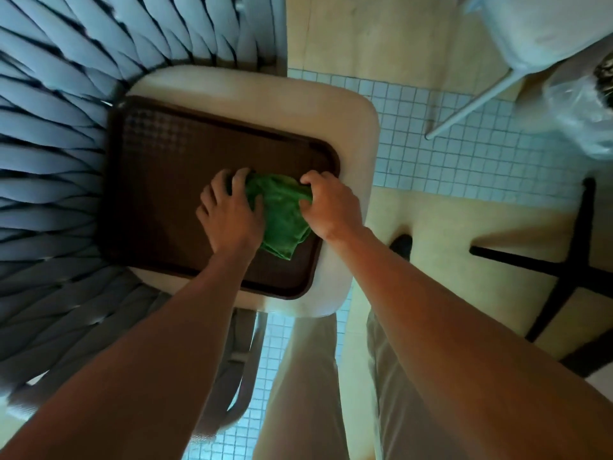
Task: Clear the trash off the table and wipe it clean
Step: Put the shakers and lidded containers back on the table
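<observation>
Desk: On the near half of the brown tray (159, 194), who has the cloth?

Stringer: Both hands are on it. The green cloth (282, 210) lies bunched between them. The right hand (331, 207) pinches its upper right corner, fingers curled into the fabric. The left hand (229, 214) lies with fingers spread, thumb side against the cloth's left edge and the rest of the palm over bare tray; I cannot tell whether it actually clamps any fabric.

Desk: Which way does the cloth run?

Stringer: Its long axis runs from the fingertips back toward the wrists, leaning slightly right, with a loose tail hanging toward the tray's near right corner. The right hand is nearer its bulk and has the firmer hold.

Desk: And beyond the hands?

Stringer: The far half of the tray shows bare, with no trash visible on it. The tray sits slightly askew on a small cream table (348, 111), whose top shows as a bare band along the right and far edges. A woven chair (49, 127) crowds the left side.

Desk: So the next move?

Stringer: My guess is a wipe, swept away and leftward, where the unwiped tray lies; the table strip is to the right.
</observation>
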Tool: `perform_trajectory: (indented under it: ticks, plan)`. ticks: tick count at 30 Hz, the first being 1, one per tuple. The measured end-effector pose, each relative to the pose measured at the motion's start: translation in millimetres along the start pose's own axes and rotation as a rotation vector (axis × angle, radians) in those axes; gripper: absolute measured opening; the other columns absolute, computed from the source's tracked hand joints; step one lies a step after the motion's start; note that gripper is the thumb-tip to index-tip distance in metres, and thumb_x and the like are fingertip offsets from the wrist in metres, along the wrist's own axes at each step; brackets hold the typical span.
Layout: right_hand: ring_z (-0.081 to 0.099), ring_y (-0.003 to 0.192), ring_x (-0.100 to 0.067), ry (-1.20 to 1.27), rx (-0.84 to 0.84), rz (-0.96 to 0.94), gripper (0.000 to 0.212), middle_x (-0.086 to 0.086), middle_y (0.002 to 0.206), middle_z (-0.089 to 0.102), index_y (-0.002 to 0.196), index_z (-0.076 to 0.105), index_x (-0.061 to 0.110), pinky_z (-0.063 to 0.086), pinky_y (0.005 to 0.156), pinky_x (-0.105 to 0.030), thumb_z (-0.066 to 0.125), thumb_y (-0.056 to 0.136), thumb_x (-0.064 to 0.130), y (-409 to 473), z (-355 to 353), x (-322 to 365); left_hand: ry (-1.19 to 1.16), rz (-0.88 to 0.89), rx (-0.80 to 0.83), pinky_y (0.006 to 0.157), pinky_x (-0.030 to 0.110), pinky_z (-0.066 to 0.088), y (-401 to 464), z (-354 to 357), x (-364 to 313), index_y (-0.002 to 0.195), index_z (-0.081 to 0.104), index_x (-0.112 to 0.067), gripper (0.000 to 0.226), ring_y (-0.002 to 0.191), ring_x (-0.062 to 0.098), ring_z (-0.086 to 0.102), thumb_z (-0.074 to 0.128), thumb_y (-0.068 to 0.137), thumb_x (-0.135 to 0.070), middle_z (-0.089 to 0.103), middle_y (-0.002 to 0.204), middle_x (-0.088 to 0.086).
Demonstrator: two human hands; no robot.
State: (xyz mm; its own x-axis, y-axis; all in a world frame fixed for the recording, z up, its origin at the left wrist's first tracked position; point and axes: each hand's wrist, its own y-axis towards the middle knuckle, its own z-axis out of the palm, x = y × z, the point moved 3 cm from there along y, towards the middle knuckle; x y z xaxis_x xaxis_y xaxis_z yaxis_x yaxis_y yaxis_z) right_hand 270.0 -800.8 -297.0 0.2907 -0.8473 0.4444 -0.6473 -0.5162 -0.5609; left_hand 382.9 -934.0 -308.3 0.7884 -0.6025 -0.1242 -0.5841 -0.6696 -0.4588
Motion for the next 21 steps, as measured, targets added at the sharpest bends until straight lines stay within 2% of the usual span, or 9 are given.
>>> perform_trajectory:
  ticks: [3,5,7,9,14,21]
  plan:
    - [0.057,0.116,-0.026,0.117,0.053,0.028,0.042,-0.002,0.129,0.056,0.136,0.052,0.025,0.049,0.092,-0.040,0.059,0.095,0.028,-23.4,-25.5,-13.8,0.087,0.039,0.059,0.116,0.054,0.022,-19.6,-13.0,-21.3,0.150,0.032,-0.035,0.062,0.149,0.033,0.018,0.054,0.092,-0.036,0.027,0.161,0.000]
    - [0.056,0.117,-0.028,0.129,0.105,0.070,0.043,-0.004,0.129,0.057,0.136,0.052,0.025,0.048,0.095,-0.041,0.058,0.094,0.030,-41.0,-43.1,-30.8,0.094,0.055,0.149,0.121,0.052,0.018,-32.4,-20.2,-39.9,0.154,0.029,-0.030,0.064,0.153,0.032,0.012,0.052,0.094,-0.035,0.024,0.164,0.003]
    - [0.057,0.115,-0.030,0.095,0.164,0.100,0.044,-0.008,0.126,0.060,0.135,0.051,0.022,0.049,0.094,-0.041,0.058,0.093,0.031,-62.0,-64.2,-50.4,0.076,0.096,0.243,0.122,0.050,0.020,-48.7,-26.6,-64.7,0.156,0.028,-0.025,0.063,0.153,0.032,0.014,0.050,0.098,-0.035,0.024,0.164,0.006]
    - [0.057,0.117,-0.030,0.105,0.190,0.141,0.047,-0.009,0.129,0.059,0.139,0.048,0.022,0.049,0.096,-0.042,0.057,0.093,0.031,-86.3,-88.1,-73.8,0.014,0.149,0.325,0.119,0.047,0.027,-68.2,-32.8,-94.7,0.155,0.032,-0.023,0.061,0.150,0.030,0.023,0.052,0.098,-0.034,0.032,0.161,0.007]
    - [0.055,0.121,-0.028,0.183,0.127,0.204,0.050,-0.009,0.135,0.056,0.142,0.047,0.023,0.046,0.100,-0.039,0.059,0.095,0.035,-149.7,-156.1,-130.7,-0.036,0.305,0.494,0.111,0.041,0.038,-124.2,-48.3,-184.4,0.151,0.041,-0.026,0.055,0.138,0.028,0.044,0.055,0.098,-0.035,0.047,0.152,0.008]
    - [0.052,0.122,-0.024,0.300,-0.093,0.203,0.050,-0.006,0.133,0.053,0.142,0.047,0.024,0.043,0.098,-0.038,0.060,0.095,0.034,-230.4,-255.3,-204.0,0.034,0.453,0.489,0.113,0.040,0.034,-201.1,-80.9,-305.4,0.149,0.045,-0.029,0.050,0.140,0.024,0.042,0.051,0.100,-0.039,0.044,0.153,0.003]
